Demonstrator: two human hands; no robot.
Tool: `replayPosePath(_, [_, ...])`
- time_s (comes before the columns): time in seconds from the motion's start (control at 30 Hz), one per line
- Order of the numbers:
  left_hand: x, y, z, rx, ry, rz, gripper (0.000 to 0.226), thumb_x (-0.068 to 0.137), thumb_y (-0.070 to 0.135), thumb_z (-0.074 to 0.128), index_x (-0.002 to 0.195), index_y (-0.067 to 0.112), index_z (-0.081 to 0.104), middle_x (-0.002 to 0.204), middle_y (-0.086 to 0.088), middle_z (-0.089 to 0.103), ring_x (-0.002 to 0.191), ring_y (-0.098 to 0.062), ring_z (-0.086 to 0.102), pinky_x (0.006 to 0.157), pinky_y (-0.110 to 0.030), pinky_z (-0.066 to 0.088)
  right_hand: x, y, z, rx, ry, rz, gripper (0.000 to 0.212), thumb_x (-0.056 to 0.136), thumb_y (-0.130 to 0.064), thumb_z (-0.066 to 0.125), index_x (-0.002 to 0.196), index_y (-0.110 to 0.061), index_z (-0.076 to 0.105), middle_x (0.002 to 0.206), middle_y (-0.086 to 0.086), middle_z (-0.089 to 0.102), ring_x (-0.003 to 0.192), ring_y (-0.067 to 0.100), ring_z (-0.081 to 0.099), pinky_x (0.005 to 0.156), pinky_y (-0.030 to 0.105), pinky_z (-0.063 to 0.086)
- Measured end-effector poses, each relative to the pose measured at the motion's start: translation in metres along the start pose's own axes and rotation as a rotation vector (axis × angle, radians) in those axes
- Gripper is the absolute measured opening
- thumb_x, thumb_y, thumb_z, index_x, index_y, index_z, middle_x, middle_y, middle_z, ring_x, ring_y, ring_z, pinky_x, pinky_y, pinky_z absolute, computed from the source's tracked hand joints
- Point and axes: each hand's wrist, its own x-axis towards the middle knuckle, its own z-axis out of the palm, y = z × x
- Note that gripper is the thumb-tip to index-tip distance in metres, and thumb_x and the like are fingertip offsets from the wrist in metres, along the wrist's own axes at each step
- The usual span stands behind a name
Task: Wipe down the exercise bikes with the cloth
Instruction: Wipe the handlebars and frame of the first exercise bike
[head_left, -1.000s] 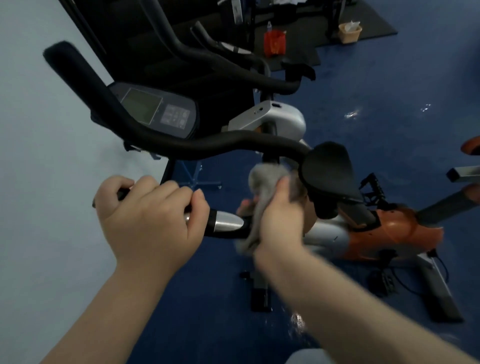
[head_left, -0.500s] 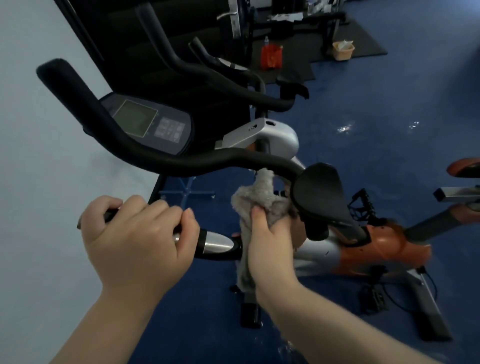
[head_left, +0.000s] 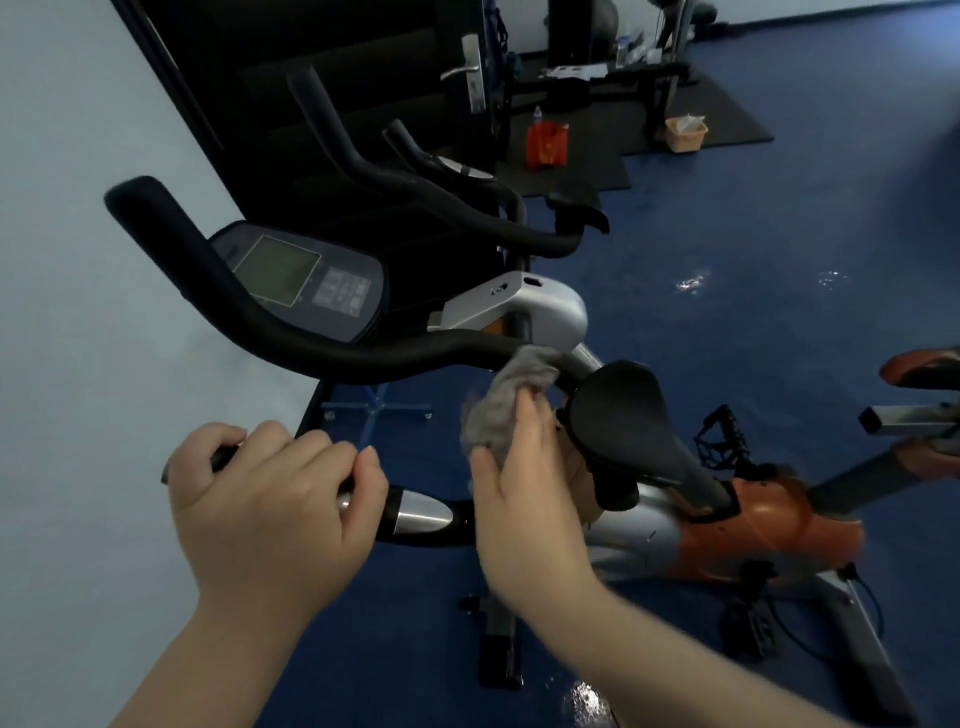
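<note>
So the left hand (head_left: 270, 514) is wrapped around the near handlebar grip (head_left: 410, 514) of the exercise bike (head_left: 743, 530), fingers (head_left: 311, 452) curled over the top of it, with the shiny metal sensor bit sticking out just past the knuckles. The right hand (head_left: 524, 488) has the grey cloth (head_left: 504, 400), and the fingers look mostly straight and close together, lying flat against it rather than balled up in it (thumb sits along the lower left edge of the cloth). The cloth bunches up above the fingertips and its top end touches the far handlebar (head_left: 291, 332) right where that curves down toward the middle of the bike. Can't tell whether any part of the cloth is tucked behind the palm.

Just to the right of those fingers is the black saddle (head_left: 634, 421), really close to them. Beyond the left hand's knuckles there's the console (head_left: 306, 280) with its greenish screen. A second bike (head_left: 467, 208) stands further back, all on the blue floor (head_left: 779, 312).
</note>
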Motion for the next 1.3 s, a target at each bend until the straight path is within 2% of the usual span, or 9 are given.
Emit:
replayPosePath(0.1, [-0.004, -0.003, 0.000, -0.040, 0.026, 0.020, 0.044, 0.091, 0.023, 0.049, 0.047, 0.017, 0.051, 0.044, 0.005, 0.051, 0.048, -0.020, 0.051, 0.078, -0.037, 0.035, -0.028, 0.010, -0.006, -0.095, -0.105, -0.199, 0.036, 0.098, -0.047, 0.023, 0.125, -0.035, 0.044, 0.154, -0.026, 0.003, 0.140, -0.010, -0.010, 0.114, 0.020, 0.006])
replayPosePath(0.23, [-0.006, -0.014, -0.012, -0.303, 0.102, -0.019, 0.035, 0.095, 0.018, 0.047, 0.071, 0.016, 0.073, 0.080, 0.005, 0.073, 0.086, -0.017, 0.069, 0.100, -0.039, 0.032, -0.007, 0.000, -0.022, -0.178, -0.073, -0.355, 0.033, 0.102, -0.029, 0.033, 0.092, -0.026, 0.064, 0.105, -0.014, 0.066, 0.114, 0.000, 0.052, 0.113, 0.034, 0.030])
replayPosePath(0.3, [-0.007, -0.025, -0.019, -0.377, 0.146, -0.156, 0.028, 0.096, 0.016, 0.046, 0.090, 0.012, 0.073, 0.100, 0.002, 0.071, 0.102, -0.015, 0.063, 0.105, -0.044, 0.034, -0.006, -0.020, -0.007, -0.349, 0.001, -0.463, 0.009, 0.088, -0.019, 0.065, 0.081, -0.024, 0.063, 0.075, -0.010, 0.065, 0.066, 0.011, 0.062, 0.077, 0.033, 0.055])
replayPosePath(0.37, [-0.010, -0.031, -0.019, -0.512, 0.125, -0.355, 0.028, 0.097, 0.017, 0.041, 0.106, 0.012, 0.068, 0.109, 0.012, 0.065, 0.105, -0.005, 0.057, 0.101, -0.035, 0.039, -0.010, -0.046, 0.015, -0.382, -0.007, -0.454, 0.030, 0.065, -0.020, 0.085, 0.087, -0.025, 0.064, 0.067, -0.010, 0.062, 0.045, 0.012, 0.055, 0.042, 0.025, 0.043])
replayPosePath(0.57, [-0.019, -0.017, -0.012, -0.859, 0.068, -0.716, 0.037, 0.101, 0.027, 0.032, 0.120, 0.015, 0.061, 0.114, 0.012, 0.063, 0.109, 0.001, 0.057, 0.090, -0.008, 0.039, -0.014, -0.031, -0.003, -0.413, -0.059, -0.551, 0.033, 0.081, -0.021, 0.067, 0.112, -0.027, 0.058, 0.094, -0.013, 0.065, 0.065, 0.007, 0.062, 0.047, 0.022, 0.047])
replayPosePath(0.8, [-0.020, -0.014, -0.008, -0.964, 0.106, -0.802, 0.041, 0.100, 0.030, 0.032, 0.125, 0.015, 0.060, 0.123, 0.010, 0.064, 0.117, -0.004, 0.057, 0.094, -0.014, 0.043, -0.016, -0.077, 0.042, -0.310, -0.127, -0.547, 0.030, 0.094, -0.031, 0.040, 0.122, -0.026, 0.050, 0.110, -0.006, 0.060, 0.079, 0.018, 0.062, 0.059, 0.032, 0.046])
replayPosePath(0.9, [-0.021, -0.020, -0.011, -1.005, 0.077, -0.758, 0.039, 0.101, 0.031, 0.033, 0.129, 0.020, 0.058, 0.125, 0.015, 0.062, 0.122, -0.006, 0.055, 0.097, -0.011, 0.040, -0.025, -0.041, 0.001, -0.326, -0.203, -0.534, 0.045, 0.096, -0.041, 0.025, 0.140, -0.039, 0.034, 0.133, -0.023, 0.049, 0.093, 0.001, 0.057, 0.071, 0.013, 0.043])
replayPosePath(1.07, [-0.019, -0.021, -0.012, -0.999, 0.066, -0.756, 0.038, 0.101, 0.030, 0.034, 0.128, 0.020, 0.058, 0.126, 0.016, 0.062, 0.122, -0.004, 0.054, 0.098, -0.013, 0.041, -0.016, -0.046, 0.006, 0.056, -0.245, -0.411, 0.034, 0.099, -0.042, 0.031, 0.123, -0.041, 0.055, 0.078, -0.020, 0.063, 0.068, 0.003, 0.061, 0.059, 0.020, 0.045])
replayPosePath(1.3, [-0.020, -0.021, -0.021, -1.052, -0.014, -0.777, 0.037, 0.102, 0.027, 0.033, 0.131, 0.023, 0.056, 0.129, 0.017, 0.060, 0.124, 0.002, 0.051, 0.098, -0.008, 0.037, -0.009, -0.035, -0.004, -0.274, -0.238, -0.493, 0.029, 0.095, -0.053, 0.034, 0.121, -0.040, 0.038, 0.084, -0.024, 0.056, 0.058, 0.001, 0.055, 0.049, 0.020, 0.042])
